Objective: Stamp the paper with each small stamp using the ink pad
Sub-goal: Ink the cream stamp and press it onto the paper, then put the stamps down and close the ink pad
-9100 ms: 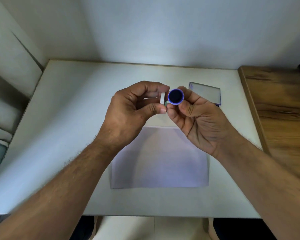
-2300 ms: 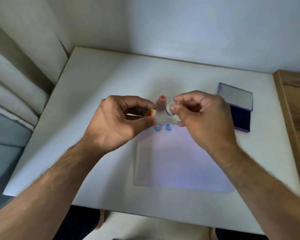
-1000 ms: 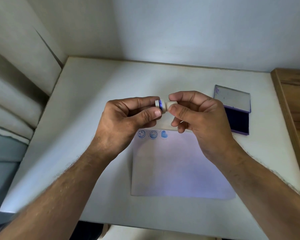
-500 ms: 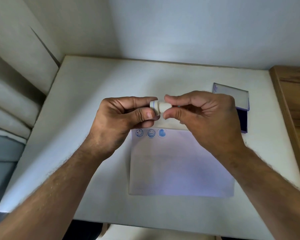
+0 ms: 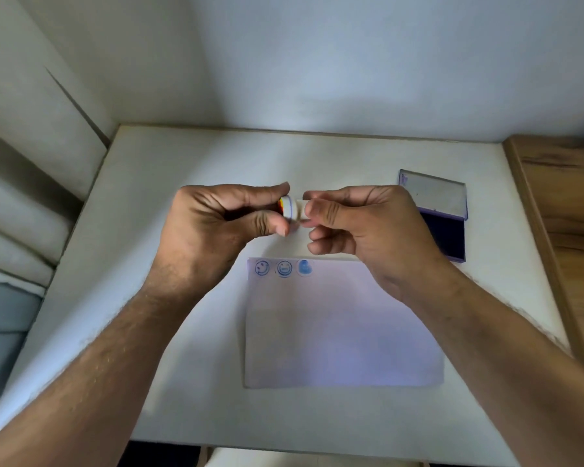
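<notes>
I hold a small white round stamp point(image 5: 290, 207) with a red and yellow end above the table, pinched from both sides. My left hand point(image 5: 223, 224) grips its coloured end and my right hand point(image 5: 361, 224) grips the white end. Below the hands lies the white paper point(image 5: 341, 332) with three blue prints point(image 5: 284, 267) along its top left edge. The ink pad point(image 5: 444, 235) lies open to the right, its dark blue pad showing and its lid point(image 5: 432, 193) folded back.
The white table point(image 5: 182, 163) meets a wall at the back and left. A wooden surface point(image 5: 567, 214) borders the table on the right. The table's front edge runs just below the paper.
Over the last second the stamp stayed pinched between both hands. It has shifted slightly left, and its red and yellow end now shows at my left fingertips.
</notes>
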A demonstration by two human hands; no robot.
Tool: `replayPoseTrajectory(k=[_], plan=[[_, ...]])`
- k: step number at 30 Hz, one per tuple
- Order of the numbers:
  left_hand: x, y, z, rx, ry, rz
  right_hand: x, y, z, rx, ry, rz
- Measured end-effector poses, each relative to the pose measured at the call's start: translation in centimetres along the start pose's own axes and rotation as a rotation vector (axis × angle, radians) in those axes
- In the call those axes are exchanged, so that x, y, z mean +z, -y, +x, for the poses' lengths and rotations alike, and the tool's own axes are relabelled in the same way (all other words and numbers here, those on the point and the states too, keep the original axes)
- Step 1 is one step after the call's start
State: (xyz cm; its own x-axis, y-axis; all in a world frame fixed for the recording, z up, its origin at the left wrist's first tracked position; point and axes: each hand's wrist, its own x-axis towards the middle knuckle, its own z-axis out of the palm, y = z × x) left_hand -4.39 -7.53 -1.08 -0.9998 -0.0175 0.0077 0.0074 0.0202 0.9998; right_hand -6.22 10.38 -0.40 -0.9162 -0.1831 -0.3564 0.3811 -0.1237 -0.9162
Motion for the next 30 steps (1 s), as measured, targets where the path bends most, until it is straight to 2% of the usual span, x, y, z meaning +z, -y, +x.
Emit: replayPoseTrajectory(k=[6,8,10,12,14,19,24,30], plan=[[1.0,-0.5,0.4,0.058,-0.085,0.07,0.5,1.5,0.2,-0.07,-0.093,0.013],[1.1,-0.5,0.5,0.03,-0.178,0.053,0.2,2.0,0.6,-0.178,-0.217,-0.142],[1.3,-0.5,0.6,-0.007,-0.258,0.099,-0.4,2.1,1.0,-0.318,-0.376,-0.406],[1.3,-0.3,0.8,-0.039,-0.286,0.157,-0.8,1.9,1.1,-0.44,-0.465,-0.658],[1.4,-0.1,0.9,-0.062,-0.288,0.195,-0.9,1.6,0.9,-0.491,-0.443,-0.861],[2.1,0.7,0.7,-0.039,-0.21,0.287,-0.4,-0.5,1.0,-0.576,-0.232,-1.347],[2.2,1.2,0.7,-0.034,-0.193,0.316,-0.6,-1.7,2.0,-0.518,-0.197,-1.46],[2.3,1.3,0.5,-0.046,-0.176,0.334,-0.6,-2.7,2.7,-0.569,-0.245,-1.459]])
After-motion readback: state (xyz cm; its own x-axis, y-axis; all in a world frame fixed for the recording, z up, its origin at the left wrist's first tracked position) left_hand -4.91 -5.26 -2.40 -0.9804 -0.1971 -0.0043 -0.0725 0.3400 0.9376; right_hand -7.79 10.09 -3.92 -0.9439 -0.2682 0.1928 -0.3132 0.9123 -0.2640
